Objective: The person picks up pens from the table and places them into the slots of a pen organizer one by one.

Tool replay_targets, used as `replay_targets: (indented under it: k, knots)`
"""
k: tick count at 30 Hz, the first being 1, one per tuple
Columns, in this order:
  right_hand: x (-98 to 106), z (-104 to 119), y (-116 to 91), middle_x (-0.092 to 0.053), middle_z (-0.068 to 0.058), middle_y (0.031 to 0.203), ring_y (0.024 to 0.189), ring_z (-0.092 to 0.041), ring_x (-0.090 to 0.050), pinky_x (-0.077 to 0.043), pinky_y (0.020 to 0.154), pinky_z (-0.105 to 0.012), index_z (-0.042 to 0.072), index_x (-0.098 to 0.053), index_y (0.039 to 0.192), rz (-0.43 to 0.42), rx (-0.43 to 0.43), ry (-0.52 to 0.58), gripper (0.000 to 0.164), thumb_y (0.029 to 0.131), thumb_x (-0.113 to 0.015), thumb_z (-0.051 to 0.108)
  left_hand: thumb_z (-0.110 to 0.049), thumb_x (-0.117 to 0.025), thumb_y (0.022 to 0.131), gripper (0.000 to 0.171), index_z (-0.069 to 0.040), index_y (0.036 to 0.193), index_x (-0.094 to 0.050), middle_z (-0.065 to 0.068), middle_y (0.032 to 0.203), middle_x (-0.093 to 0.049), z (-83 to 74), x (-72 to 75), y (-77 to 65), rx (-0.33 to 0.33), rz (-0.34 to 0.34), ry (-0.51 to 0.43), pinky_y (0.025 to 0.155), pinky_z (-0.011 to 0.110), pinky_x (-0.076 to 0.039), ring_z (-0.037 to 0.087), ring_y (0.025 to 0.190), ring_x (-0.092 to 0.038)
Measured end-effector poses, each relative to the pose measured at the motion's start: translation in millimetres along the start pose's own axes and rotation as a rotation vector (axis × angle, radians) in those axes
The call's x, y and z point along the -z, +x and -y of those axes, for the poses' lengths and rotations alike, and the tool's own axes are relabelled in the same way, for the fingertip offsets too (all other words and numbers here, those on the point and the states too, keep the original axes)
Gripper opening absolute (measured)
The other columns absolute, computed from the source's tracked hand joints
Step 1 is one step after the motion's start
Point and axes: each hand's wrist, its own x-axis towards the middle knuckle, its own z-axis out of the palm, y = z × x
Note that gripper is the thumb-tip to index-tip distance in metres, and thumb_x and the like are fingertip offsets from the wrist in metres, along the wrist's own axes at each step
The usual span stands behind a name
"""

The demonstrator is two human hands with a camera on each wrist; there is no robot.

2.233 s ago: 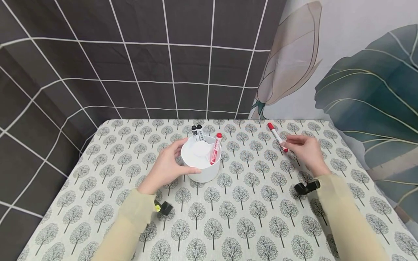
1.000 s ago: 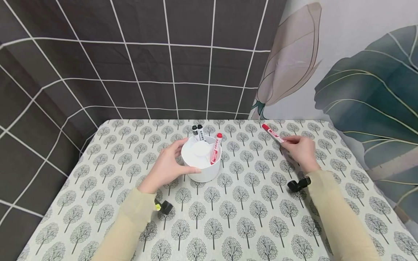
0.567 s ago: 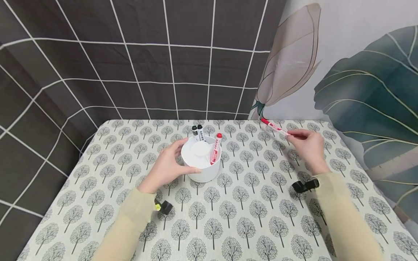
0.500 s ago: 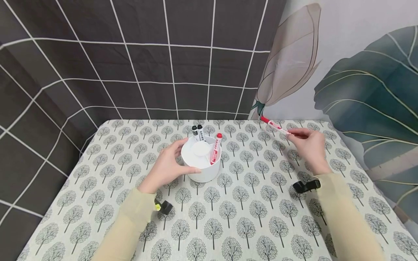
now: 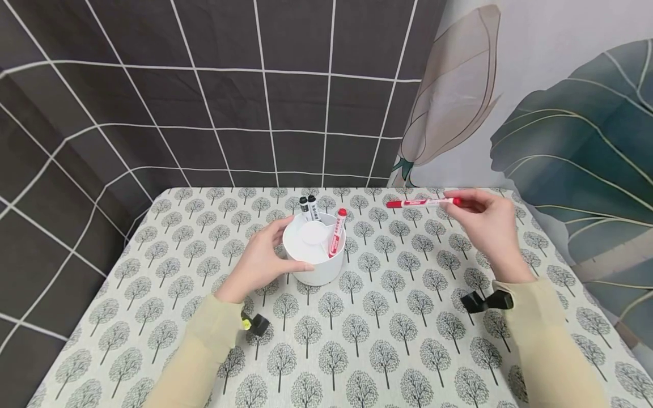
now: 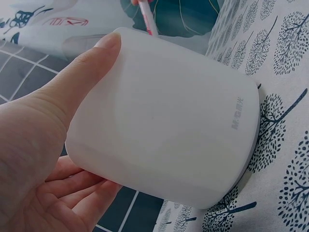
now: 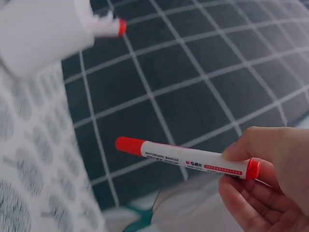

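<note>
My left hand (image 5: 260,260) grips the side of a white round pen holder (image 5: 314,249) on the tree-patterned table; in the left wrist view its thumb and fingers (image 6: 72,92) wrap the holder (image 6: 169,130). A red marker (image 5: 336,232) and two black markers (image 5: 309,207) stand in the holder. My right hand (image 5: 487,226) is lifted above the table at the right and pinches another red-capped white marker (image 5: 422,202) by its rear end, held level with its cap pointing left toward the holder. The right wrist view shows that marker (image 7: 188,158) between thumb and fingers (image 7: 260,169).
The tablecloth (image 5: 388,323) carries only the holder. A dark grid-patterned curtain (image 5: 214,96) hangs behind the table, and a leaf-print curtain (image 5: 561,113) hangs at the right. Black wrist-camera mounts (image 5: 484,300) sit at both sleeves.
My right hand picked the red marker up off the table at the back right, lifted it and swung it level, cap pointing left. The left hand stayed on the holder.
</note>
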Motion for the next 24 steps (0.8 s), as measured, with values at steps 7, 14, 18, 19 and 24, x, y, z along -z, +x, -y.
replay_targets:
  k: [7,14,18,19,24]
  knots:
    - [-4.1,32.3,-14.6,-0.074,0.007,0.091,0.080,-0.007,-0.071,-0.057,0.067,-0.015,0.005,-0.076,0.113,0.037,0.085,0.116,0.030,0.087,-0.084,0.015,-0.047,-0.099,0.059,0.115,-0.011,0.153,-0.043,0.005,0.151,-0.049,-0.3,0.2,-0.3,0.000,0.001,0.001,0.111,0.043,-0.043,0.029,0.135,-0.051]
    - [-10.0,57.6,-26.7,-0.076,-0.002,0.092,0.078,-0.012,-0.073,-0.058,0.066,-0.018,0.004,-0.076,0.111,0.081,0.156,0.237,0.027,0.085,-0.085,0.011,-0.045,-0.099,0.059,0.114,-0.013,0.153,-0.043,0.005,0.152,-0.049,-1.1,0.4,-0.8,0.011,0.000,0.004,0.112,0.044,-0.041,0.028,0.135,-0.050]
    - [-17.5,67.8,-30.3,-0.076,-0.004,0.090,0.076,-0.014,-0.073,-0.060,0.069,-0.020,0.002,-0.077,0.108,0.114,0.206,0.303,0.025,0.084,-0.084,0.005,-0.046,-0.099,0.059,0.115,-0.014,0.154,-0.043,0.005,0.152,-0.048,-1.3,0.8,-1.1,0.021,0.002,0.007,0.113,0.044,-0.041,0.028,0.136,-0.049]
    - [-19.8,69.4,-31.0,-0.076,-0.005,0.090,0.076,-0.014,-0.073,-0.060,0.069,-0.020,0.001,-0.077,0.108,0.124,0.218,0.316,0.025,0.084,-0.084,0.004,-0.046,-0.099,0.059,0.115,-0.014,0.154,-0.043,0.005,0.152,-0.048,-1.4,0.8,-1.2,0.023,0.003,0.007,0.113,0.045,-0.041,0.028,0.136,-0.048]
    - [-33.4,74.4,-33.8,-0.075,-0.006,0.091,0.077,-0.017,-0.073,-0.060,0.068,-0.022,0.002,-0.076,0.108,0.177,0.259,0.322,0.024,0.086,-0.083,0.006,-0.047,-0.099,0.058,0.115,-0.014,0.154,-0.043,0.005,0.152,-0.048,-1.4,0.6,-1.1,0.017,0.002,0.015,0.111,0.044,-0.042,0.029,0.135,-0.050]
